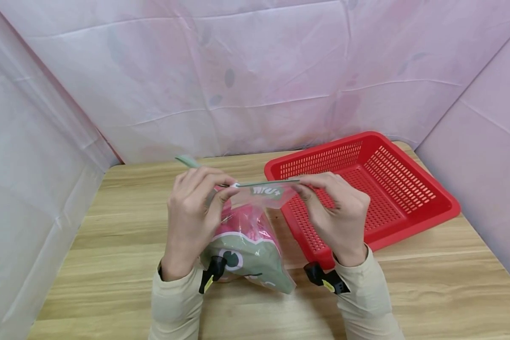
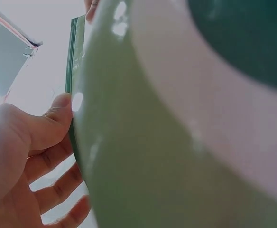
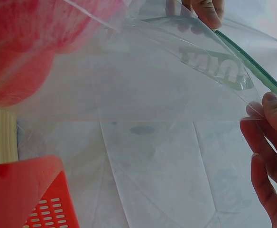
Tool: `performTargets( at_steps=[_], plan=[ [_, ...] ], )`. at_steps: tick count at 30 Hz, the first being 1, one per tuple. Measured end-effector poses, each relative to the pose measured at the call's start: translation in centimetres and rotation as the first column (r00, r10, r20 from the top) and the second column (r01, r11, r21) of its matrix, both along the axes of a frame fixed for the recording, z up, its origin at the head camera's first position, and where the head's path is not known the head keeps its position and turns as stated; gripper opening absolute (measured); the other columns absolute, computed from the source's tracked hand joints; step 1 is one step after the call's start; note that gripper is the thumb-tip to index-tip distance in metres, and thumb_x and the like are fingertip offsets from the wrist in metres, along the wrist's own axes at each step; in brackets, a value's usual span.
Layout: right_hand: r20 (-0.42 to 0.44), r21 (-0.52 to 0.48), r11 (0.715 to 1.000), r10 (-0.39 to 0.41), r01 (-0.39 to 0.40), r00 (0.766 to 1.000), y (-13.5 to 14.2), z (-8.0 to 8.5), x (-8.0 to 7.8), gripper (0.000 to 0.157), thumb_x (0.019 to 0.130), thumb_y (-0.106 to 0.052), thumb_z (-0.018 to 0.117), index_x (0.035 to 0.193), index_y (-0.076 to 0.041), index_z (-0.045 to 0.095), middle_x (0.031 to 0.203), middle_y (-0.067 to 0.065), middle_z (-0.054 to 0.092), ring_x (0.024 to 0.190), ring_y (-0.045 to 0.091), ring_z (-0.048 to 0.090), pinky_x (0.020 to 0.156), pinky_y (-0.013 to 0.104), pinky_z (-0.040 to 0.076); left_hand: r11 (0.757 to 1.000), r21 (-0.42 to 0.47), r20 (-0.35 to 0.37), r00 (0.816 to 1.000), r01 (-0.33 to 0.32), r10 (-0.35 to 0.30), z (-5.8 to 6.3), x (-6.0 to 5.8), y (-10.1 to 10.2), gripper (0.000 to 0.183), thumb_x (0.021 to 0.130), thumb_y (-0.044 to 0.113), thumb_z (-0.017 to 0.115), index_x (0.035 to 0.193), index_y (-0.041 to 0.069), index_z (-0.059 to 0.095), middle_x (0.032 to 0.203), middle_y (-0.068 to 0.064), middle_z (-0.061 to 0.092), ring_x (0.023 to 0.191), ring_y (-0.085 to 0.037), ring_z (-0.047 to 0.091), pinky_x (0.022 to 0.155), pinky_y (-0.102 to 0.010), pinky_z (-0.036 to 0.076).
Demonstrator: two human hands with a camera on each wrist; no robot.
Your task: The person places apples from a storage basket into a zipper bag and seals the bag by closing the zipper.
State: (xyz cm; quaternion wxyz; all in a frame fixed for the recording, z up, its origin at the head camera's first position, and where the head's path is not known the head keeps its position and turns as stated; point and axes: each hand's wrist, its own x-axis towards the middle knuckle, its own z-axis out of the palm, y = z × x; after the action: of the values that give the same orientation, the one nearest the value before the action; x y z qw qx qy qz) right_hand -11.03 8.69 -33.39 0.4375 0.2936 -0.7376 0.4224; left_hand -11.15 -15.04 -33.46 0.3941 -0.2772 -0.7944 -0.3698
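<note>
A plump zip bag [image 1: 255, 262], printed with a green cartoon face and clear near the top, stands on the table. Pinkish-red rounded contents [image 3: 20, 78] show through its clear plastic in the right wrist view. My left hand [image 1: 189, 208] pinches the bag's green zip strip [image 1: 267, 182] between thumb and forefinger, beside a small white piece on the strip. At the strip's right end, the thumb and fingertips of my right hand [image 1: 340, 205] pinch the bag's top corner. The strip is stretched between both hands, and its left end sticks out past my left hand.
A red perforated plastic basket [image 1: 412, 233] sits to the right on the wooden table [image 1: 110, 245], its near left side close to the bag and below my right hand. Pale pink fabric [image 1: 259, 61] hangs behind the table and along both sides.
</note>
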Motion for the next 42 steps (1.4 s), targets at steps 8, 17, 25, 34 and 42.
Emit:
performTargets(
  at_steps=[8, 17, 25, 34, 42],
  plan=[
    [0.001, -0.008, 1.0, 0.003, -0.003, 1.0, 0.0, 0.01, 0.01, 0.02, 0.093, -0.02, 0.077, 0.095, 0.0, 0.079, 0.087, 0.01, 0.078, 0.073, 0.02, 0.071, 0.076, 0.013, 0.053, 1.0, 0.002, 0.002, 1.0, -0.003, 0.003, 0.01, 0.01, -0.03, 0.014, 0.087, 0.013, 0.081, 0.095, 0.004, 0.073, 0.093, -0.008, 0.072, 0.088, -0.022, 0.067, 0.092, -0.043, 0.046],
    [-0.001, -0.013, 1.0, -0.001, 0.001, 1.0, 0.07, 0.02, -0.04, 0.032, 0.097, -0.031, 0.072, 0.095, 0.001, 0.078, 0.087, 0.011, 0.078, 0.073, 0.021, 0.071, 0.075, 0.012, 0.052, 1.0, -0.002, 0.001, 1.0, -0.007, 0.007, 0.04, 0.05, -0.07, 0.014, 0.087, 0.012, 0.081, 0.095, 0.003, 0.073, 0.093, -0.009, 0.072, 0.088, -0.023, 0.067, 0.092, -0.043, 0.047],
    [0.001, -0.021, 1.0, 0.003, -0.003, 1.0, 0.2, 0.05, 0.01, 0.024, 0.094, -0.023, 0.076, 0.096, 0.001, 0.078, 0.089, 0.012, 0.078, 0.076, 0.022, 0.072, 0.077, 0.013, 0.053, 1.0, 0.001, -0.003, 1.0, -0.01, 0.01, 0.07, 0.06, -0.12, 0.015, 0.086, 0.011, 0.082, 0.094, 0.003, 0.073, 0.093, -0.009, 0.073, 0.087, -0.023, 0.067, 0.092, -0.043, 0.047],
    [0.002, -0.023, 1.0, -0.006, 0.006, 1.0, 0.27, 0.07, 0.03, 0.018, 0.092, -0.016, 0.078, 0.096, 0.001, 0.078, 0.089, 0.012, 0.078, 0.077, 0.022, 0.073, 0.08, 0.014, 0.054, 1.0, 0.005, -0.008, 1.0, -0.014, 0.014, 0.06, 0.04, -0.21, 0.015, 0.085, 0.011, 0.083, 0.093, 0.003, 0.073, 0.092, -0.009, 0.072, 0.085, -0.023, 0.066, 0.092, -0.043, 0.047],
    [0.005, -0.024, 1.0, -0.014, 0.014, 1.0, 0.3, 0.16, 0.02, 0.012, 0.086, -0.007, 0.08, 0.095, 0.002, 0.078, 0.089, 0.012, 0.078, 0.076, 0.023, 0.072, 0.079, 0.013, 0.054, 1.0, 0.011, -0.007, 1.0, -0.015, 0.015, 0.08, 0.01, -0.3, 0.015, 0.085, 0.01, 0.083, 0.094, 0.003, 0.074, 0.091, -0.009, 0.072, 0.086, -0.022, 0.066, 0.092, -0.043, 0.046]
  ],
)
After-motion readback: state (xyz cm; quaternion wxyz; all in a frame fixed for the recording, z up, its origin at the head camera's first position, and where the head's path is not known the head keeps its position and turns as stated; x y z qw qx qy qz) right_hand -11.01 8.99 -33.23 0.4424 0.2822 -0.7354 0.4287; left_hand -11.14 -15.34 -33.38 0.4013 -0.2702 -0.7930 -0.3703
